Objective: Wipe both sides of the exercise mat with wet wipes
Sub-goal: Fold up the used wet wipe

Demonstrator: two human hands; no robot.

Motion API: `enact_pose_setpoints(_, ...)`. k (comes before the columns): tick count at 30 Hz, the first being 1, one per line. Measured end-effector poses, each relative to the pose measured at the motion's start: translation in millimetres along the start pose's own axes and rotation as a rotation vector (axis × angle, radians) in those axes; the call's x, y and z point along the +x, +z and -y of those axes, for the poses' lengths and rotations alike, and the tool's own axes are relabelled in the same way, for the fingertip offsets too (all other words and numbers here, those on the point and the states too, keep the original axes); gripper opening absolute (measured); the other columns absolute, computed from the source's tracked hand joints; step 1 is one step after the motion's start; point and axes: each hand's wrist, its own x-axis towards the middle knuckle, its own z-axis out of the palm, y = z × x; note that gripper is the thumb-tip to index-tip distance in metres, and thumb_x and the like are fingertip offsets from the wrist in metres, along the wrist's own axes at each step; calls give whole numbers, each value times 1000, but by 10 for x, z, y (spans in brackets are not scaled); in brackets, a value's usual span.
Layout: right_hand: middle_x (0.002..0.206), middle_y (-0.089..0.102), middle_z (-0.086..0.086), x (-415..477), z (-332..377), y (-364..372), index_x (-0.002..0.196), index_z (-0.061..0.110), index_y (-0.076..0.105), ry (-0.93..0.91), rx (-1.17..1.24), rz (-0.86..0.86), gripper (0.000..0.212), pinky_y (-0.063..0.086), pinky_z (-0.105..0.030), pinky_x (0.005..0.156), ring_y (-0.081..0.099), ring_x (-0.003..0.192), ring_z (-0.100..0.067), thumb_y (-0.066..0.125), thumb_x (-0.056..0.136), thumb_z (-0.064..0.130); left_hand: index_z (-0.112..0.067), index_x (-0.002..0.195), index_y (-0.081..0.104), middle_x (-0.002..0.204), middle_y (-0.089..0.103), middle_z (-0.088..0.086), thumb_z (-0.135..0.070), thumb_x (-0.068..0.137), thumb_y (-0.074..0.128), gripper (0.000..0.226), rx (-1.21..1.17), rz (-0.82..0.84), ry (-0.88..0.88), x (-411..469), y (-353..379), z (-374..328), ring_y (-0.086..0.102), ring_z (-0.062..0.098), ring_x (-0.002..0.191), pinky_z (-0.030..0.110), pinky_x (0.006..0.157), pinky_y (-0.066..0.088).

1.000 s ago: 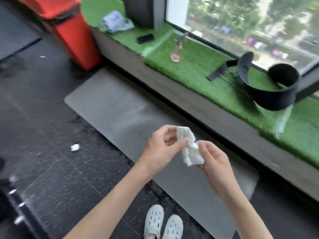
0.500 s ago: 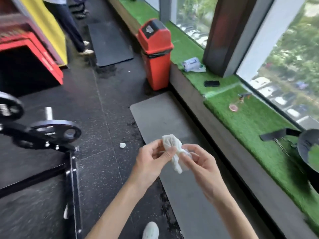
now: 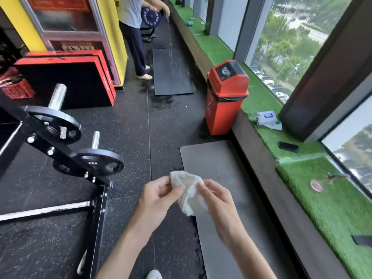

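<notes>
A grey exercise mat [image 3: 221, 164] lies flat on the dark floor along the ledge at the right. Above its near left edge I hold a crumpled white wet wipe [image 3: 189, 195] in both hands. My left hand [image 3: 159, 200] pinches the wipe's upper left corner between thumb and fingers. My right hand [image 3: 217, 202] grips its right side. A pack of wet wipes [image 3: 266, 117] lies on the green turf ledge behind the bin.
A red bin [image 3: 225, 97] stands at the mat's far end. A black phone [image 3: 288, 147] and a pink dish [image 3: 316, 185] lie on the turf ledge [image 3: 322, 208]. A weight rack with plates [image 3: 60, 133] fills the left. A second dark mat [image 3: 171, 73] and a standing person [image 3: 132, 33] are farther back.
My view has swung up and left along the corridor, bringing the bin, rack and far person into sight. Both hands keep hold of the wipe, which is spread a little wider.
</notes>
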Motion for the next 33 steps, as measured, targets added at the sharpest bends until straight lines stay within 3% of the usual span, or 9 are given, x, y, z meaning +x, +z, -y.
enact_pose_setpoints(5,69,59,2,761,206,500,70,19,66,75,18,83,29,38,-17,57,49,62,-9,57,97,25,-6,111,68,100,75,9,-5,92,61,21,-43,-21,-29,615,-678,-124,70,28,99,33,85,57)
enact_pose_setpoints(8,78,63,-5,1118,287,672,79,12,67,80,43,100,26,41,-29,68,54,72,-17,61,90,35,-6,113,67,101,75,11,-4,93,60,21,-48,-48,-56,941,-896,-182,68,34,101,45,88,53)
enact_pose_setpoints(14,90,72,-13,1840,356,713,97,6,65,68,90,159,28,49,-24,68,65,79,-19,61,89,33,-26,105,73,100,75,5,-26,90,70,16,-6,-98,-52,1625,-1068,-264,67,34,100,62,94,48)
enact_pose_setpoints(18,98,71,-21,2448,357,708,109,6,64,71,60,274,37,49,-35,76,67,85,-27,61,88,36,-19,102,74,97,75,8,-20,89,71,13,-4,-132,-35,2087,-1157,-307,68,31,97,54,94,50)
enact_pose_setpoints(22,81,71,-9,3043,381,782,101,2,64,102,27,323,43,47,-22,64,64,72,-16,63,83,41,-30,92,75,91,75,8,-45,65,76,30,21,-212,-59,2519,-1210,-388,70,29,92,49,88,55)
enact_pose_setpoints(24,77,70,-6,3274,384,790,97,1,63,111,18,336,44,46,-20,62,62,69,-13,63,80,42,-30,88,76,88,75,7,-29,75,80,14,42,-257,-90,2731,-1225,-380,71,26,88,41,81,56)
enact_pose_setpoints(26,74,67,0,3511,344,763,93,3,61,133,-8,350,38,44,-18,59,59,66,-9,62,81,39,-31,86,76,86,76,3,-11,85,74,20,82,-297,-125,2946,-1248,-291,71,18,83,31,75,56)
enact_pose_setpoints(29,77,66,-1,3794,250,745,94,5,60,159,-47,370,37,45,-21,62,59,70,-11,63,82,40,-24,89,72,83,76,-5,-4,86,71,20,109,-345,-183,3192,-1283,-176,70,7,77,16,65,50)
enact_pose_setpoints(33,78,68,0,4126,160,775,95,9,61,182,-59,388,23,45,-19,61,61,70,-11,64,93,32,-18,95,71,85,76,-4,-2,86,71,18,56,-364,-207,3514,-1361,-79,71,8,78,13,65,49)
